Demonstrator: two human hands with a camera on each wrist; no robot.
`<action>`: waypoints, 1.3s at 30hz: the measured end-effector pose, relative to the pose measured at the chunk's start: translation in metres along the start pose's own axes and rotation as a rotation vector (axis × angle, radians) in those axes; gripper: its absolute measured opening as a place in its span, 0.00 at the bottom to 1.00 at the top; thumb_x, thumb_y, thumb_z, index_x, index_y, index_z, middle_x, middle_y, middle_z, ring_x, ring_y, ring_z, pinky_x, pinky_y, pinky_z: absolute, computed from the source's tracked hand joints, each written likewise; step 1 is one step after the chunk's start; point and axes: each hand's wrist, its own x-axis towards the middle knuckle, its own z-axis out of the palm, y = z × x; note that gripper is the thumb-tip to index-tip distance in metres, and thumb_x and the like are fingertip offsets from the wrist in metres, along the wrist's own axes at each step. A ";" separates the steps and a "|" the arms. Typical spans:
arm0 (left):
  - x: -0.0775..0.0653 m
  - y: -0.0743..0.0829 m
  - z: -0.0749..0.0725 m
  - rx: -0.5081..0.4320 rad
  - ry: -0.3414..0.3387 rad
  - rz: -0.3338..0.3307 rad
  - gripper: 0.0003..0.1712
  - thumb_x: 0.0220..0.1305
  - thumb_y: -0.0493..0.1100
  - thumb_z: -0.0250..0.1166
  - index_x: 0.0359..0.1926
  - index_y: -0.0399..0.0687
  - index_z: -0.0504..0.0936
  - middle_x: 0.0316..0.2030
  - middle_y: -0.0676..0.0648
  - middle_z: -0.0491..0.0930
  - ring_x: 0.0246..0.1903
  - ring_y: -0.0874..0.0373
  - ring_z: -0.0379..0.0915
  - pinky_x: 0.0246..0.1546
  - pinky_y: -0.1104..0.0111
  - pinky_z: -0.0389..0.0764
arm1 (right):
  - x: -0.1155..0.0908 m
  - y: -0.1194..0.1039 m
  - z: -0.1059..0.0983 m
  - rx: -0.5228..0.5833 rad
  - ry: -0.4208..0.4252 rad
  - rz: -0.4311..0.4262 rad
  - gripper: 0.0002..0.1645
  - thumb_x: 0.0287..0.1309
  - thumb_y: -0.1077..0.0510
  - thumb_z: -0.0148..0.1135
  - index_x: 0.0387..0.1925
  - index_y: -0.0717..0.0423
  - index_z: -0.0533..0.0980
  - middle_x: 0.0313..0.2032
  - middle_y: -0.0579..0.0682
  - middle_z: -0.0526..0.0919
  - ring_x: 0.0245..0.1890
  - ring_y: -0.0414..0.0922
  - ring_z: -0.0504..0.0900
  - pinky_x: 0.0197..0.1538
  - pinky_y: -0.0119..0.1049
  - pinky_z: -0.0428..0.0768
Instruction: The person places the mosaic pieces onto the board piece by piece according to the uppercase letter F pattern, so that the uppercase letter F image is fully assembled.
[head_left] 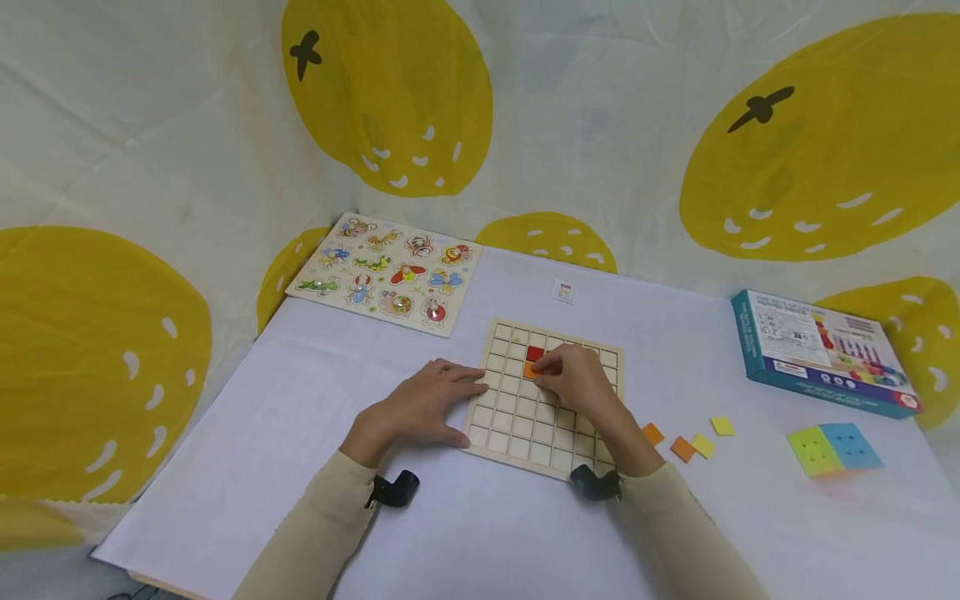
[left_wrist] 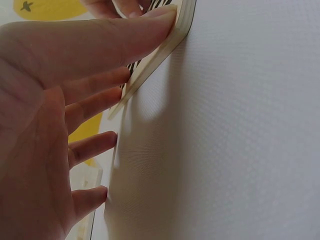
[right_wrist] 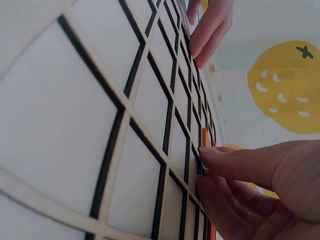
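Note:
A wooden grid board [head_left: 501,440] lies on the white table in front of me. My left hand [head_left: 423,404] rests at its left edge, fingers spread, the thumb on the near corner of the board [left_wrist: 159,62]. Over the board's upper middle, my right hand [head_left: 577,379] pinches an orange square tile [head_left: 529,371] at one of the cells. The thumb lies against the tile's edge [right_wrist: 204,136] in the right wrist view. Directly above it in the head view, a red square tile [head_left: 536,353] sits in a cell, its right part near the fingertips.
Loose orange tiles [head_left: 682,449] and yellow tiles [head_left: 722,427] lie right of the board. A colourful cube [head_left: 834,450] and a teal-edged box [head_left: 828,350] stand further right. An insect picture puzzle [head_left: 382,275] lies back left; a small printed card [head_left: 563,292] is behind the board.

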 end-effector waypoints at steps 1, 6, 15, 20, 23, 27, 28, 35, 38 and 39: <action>0.000 0.000 0.000 0.000 -0.001 -0.001 0.46 0.52 0.57 0.79 0.72 0.55 0.73 0.76 0.55 0.66 0.73 0.51 0.60 0.72 0.54 0.69 | 0.000 0.000 0.000 -0.002 0.000 -0.003 0.09 0.56 0.62 0.74 0.40 0.57 0.89 0.39 0.54 0.90 0.37 0.45 0.84 0.42 0.35 0.81; 0.001 0.000 0.001 0.002 -0.007 -0.005 0.47 0.51 0.57 0.79 0.72 0.56 0.73 0.76 0.55 0.65 0.73 0.51 0.60 0.72 0.54 0.68 | -0.005 0.006 -0.005 0.009 -0.011 0.000 0.14 0.57 0.62 0.72 0.46 0.53 0.88 0.47 0.54 0.90 0.47 0.49 0.84 0.53 0.44 0.82; 0.003 -0.002 0.001 0.002 -0.001 0.001 0.47 0.51 0.56 0.79 0.72 0.56 0.73 0.76 0.56 0.65 0.73 0.51 0.59 0.72 0.54 0.69 | -0.025 0.019 -0.031 0.031 -0.019 0.055 0.22 0.57 0.54 0.74 0.55 0.49 0.85 0.56 0.54 0.87 0.56 0.55 0.81 0.57 0.53 0.80; 0.003 -0.002 0.000 0.001 -0.002 -0.003 0.47 0.52 0.56 0.79 0.72 0.56 0.73 0.76 0.55 0.65 0.73 0.50 0.59 0.72 0.53 0.69 | -0.042 0.033 -0.055 -0.001 -0.033 0.142 0.27 0.58 0.50 0.74 0.59 0.50 0.81 0.59 0.60 0.82 0.61 0.59 0.76 0.56 0.54 0.80; 0.003 -0.002 -0.001 0.001 -0.002 -0.003 0.47 0.52 0.56 0.79 0.72 0.55 0.73 0.76 0.55 0.65 0.73 0.50 0.59 0.72 0.53 0.68 | -0.054 0.046 -0.069 -0.031 -0.032 0.174 0.30 0.58 0.49 0.74 0.61 0.51 0.80 0.60 0.62 0.81 0.61 0.61 0.74 0.53 0.52 0.83; 0.003 -0.003 0.000 0.007 -0.004 -0.002 0.47 0.52 0.56 0.78 0.72 0.56 0.72 0.77 0.55 0.64 0.74 0.50 0.59 0.72 0.53 0.68 | -0.070 0.066 -0.085 -0.063 -0.031 0.199 0.31 0.58 0.48 0.74 0.61 0.53 0.79 0.60 0.64 0.80 0.60 0.63 0.74 0.51 0.49 0.85; 0.003 -0.003 0.000 0.007 -0.005 -0.001 0.47 0.52 0.56 0.78 0.72 0.56 0.72 0.77 0.55 0.64 0.74 0.50 0.59 0.72 0.53 0.68 | -0.074 0.071 -0.089 -0.068 -0.034 0.203 0.31 0.58 0.48 0.74 0.62 0.54 0.79 0.60 0.64 0.80 0.60 0.63 0.74 0.50 0.49 0.85; 0.002 -0.002 -0.001 -0.005 -0.008 0.000 0.46 0.52 0.56 0.78 0.72 0.55 0.73 0.77 0.54 0.64 0.74 0.49 0.59 0.72 0.53 0.68 | -0.095 0.097 -0.101 -0.059 -0.071 0.286 0.37 0.57 0.43 0.73 0.64 0.56 0.77 0.61 0.68 0.77 0.57 0.63 0.75 0.46 0.42 0.87; 0.001 0.000 0.000 -0.016 -0.012 -0.002 0.46 0.52 0.55 0.78 0.72 0.55 0.73 0.77 0.54 0.64 0.74 0.49 0.58 0.73 0.53 0.67 | -0.100 0.104 -0.097 -0.061 -0.089 0.327 0.39 0.56 0.40 0.73 0.63 0.56 0.77 0.60 0.68 0.78 0.55 0.61 0.76 0.44 0.38 0.85; 0.001 0.000 0.000 -0.019 -0.015 -0.002 0.47 0.52 0.55 0.78 0.72 0.55 0.73 0.77 0.54 0.64 0.74 0.49 0.58 0.73 0.53 0.67 | -0.101 0.105 -0.094 -0.058 -0.097 0.341 0.39 0.55 0.39 0.74 0.63 0.56 0.77 0.59 0.67 0.78 0.54 0.60 0.76 0.43 0.37 0.84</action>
